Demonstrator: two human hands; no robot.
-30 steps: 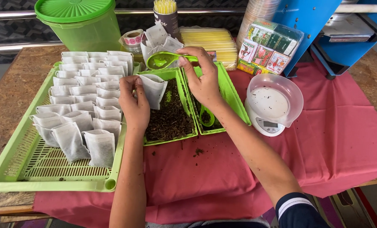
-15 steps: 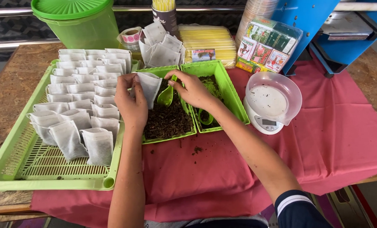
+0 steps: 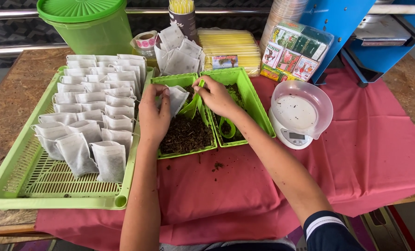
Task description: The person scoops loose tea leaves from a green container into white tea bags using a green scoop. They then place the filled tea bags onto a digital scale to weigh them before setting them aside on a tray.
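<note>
My left hand (image 3: 152, 111) holds a small white filter bag (image 3: 177, 98) open above a green tray of dark loose material (image 3: 185, 135). My right hand (image 3: 215, 96) grips a green scoop (image 3: 192, 106) by its handle, its bowl tipped down against the bag's mouth. A second green tray (image 3: 254, 100) sits to the right with another green scoop (image 3: 226, 128) lying in it. Several filled white bags (image 3: 93, 104) stand in rows in the large green slatted tray (image 3: 40, 186) on the left.
A white kitchen scale with a clear bowl (image 3: 298, 114) stands on the red cloth (image 3: 365, 153) at right. Behind are a green lidded bucket (image 3: 89, 23), a tape roll (image 3: 145, 42), a pile of empty bags (image 3: 177, 51), yellow packets (image 3: 230, 46), boxed packets (image 3: 298, 51) and a blue machine (image 3: 356, 28).
My right hand has carried the green scoop down from above the back of the tray to the mouth of the bag and tipped it. The left hand kept holding the bag.
</note>
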